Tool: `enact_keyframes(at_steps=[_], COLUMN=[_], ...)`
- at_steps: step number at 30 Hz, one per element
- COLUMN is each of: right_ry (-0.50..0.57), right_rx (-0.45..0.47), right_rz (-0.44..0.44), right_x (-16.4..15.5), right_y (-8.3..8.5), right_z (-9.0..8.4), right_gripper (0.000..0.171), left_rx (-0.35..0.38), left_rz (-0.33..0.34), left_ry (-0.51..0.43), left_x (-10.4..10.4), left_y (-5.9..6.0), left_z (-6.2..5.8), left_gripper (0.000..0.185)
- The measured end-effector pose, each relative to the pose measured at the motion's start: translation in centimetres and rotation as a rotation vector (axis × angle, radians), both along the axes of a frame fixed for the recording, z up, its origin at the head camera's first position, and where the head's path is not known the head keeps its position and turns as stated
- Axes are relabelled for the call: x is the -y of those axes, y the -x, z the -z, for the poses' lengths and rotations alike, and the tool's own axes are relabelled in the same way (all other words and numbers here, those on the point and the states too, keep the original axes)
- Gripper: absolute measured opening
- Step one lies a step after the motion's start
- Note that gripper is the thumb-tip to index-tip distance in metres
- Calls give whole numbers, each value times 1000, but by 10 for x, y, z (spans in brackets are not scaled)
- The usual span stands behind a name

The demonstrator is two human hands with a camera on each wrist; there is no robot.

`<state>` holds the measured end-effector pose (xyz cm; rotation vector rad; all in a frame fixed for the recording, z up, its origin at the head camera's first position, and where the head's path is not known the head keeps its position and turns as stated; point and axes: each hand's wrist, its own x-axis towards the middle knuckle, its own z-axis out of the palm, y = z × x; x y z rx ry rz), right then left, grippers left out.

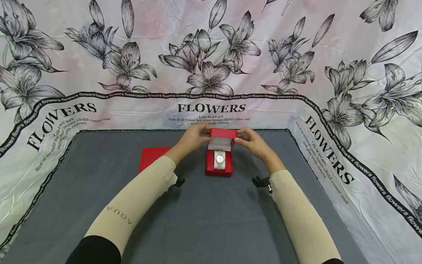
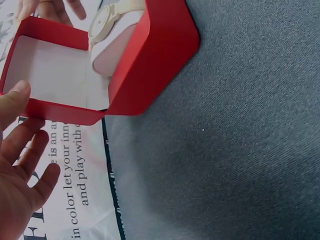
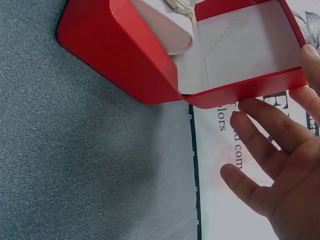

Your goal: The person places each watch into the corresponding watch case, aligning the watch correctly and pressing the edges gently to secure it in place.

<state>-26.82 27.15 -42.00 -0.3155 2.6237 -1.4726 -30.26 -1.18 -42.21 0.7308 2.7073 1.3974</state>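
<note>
A red watch box [image 1: 219, 173] stands on the grey cloth in the head view, its hinged lid [image 1: 223, 133] raised and its pale lining showing. Inside the base, a wristwatch [image 1: 219, 160] with a light strap is wrapped round a white cushion [image 2: 111, 57]. My left hand [image 1: 194, 140] pinches the lid's left edge, the thumb at the rim and fingers behind. At the opposite edge, my right hand [image 1: 254, 143] pinches the lid the same way, its lower fingers spread apart in the right wrist view.
A flat red square [image 1: 151, 157] lies left of the box, partly covered by the left forearm. The grey cloth [image 1: 204, 216] has a white floral border [image 1: 211, 110] printed with lettering. Black straps [image 1: 261, 182] show at the wrists.
</note>
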Motion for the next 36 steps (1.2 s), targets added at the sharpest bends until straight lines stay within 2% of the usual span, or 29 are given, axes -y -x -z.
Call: enact_keyframes(at_steps=[9,14,19,27,36], right_ry=[44,55,65,68,63], right_rx=[-2,-6,-5,-23,-9], right_rz=[-14,-5,10,26,32], right_x=[0,1,2,4,5], right_y=[-5,-7,-11,-14,-23], right_z=[1,1,2,6,7], right_gripper=[47,44,40,43,46], left_rx=[4,44,72,98,72], left_rz=[-13,-8,5,-25,-69], left_ry=[-34,-45,-49,-59,-4], left_x=[1,3,5,6,5], left_y=[-12,-21,-23,-26,-37], left_z=[1,0,2,2,1], left_gripper=[35,41,46,43,49])
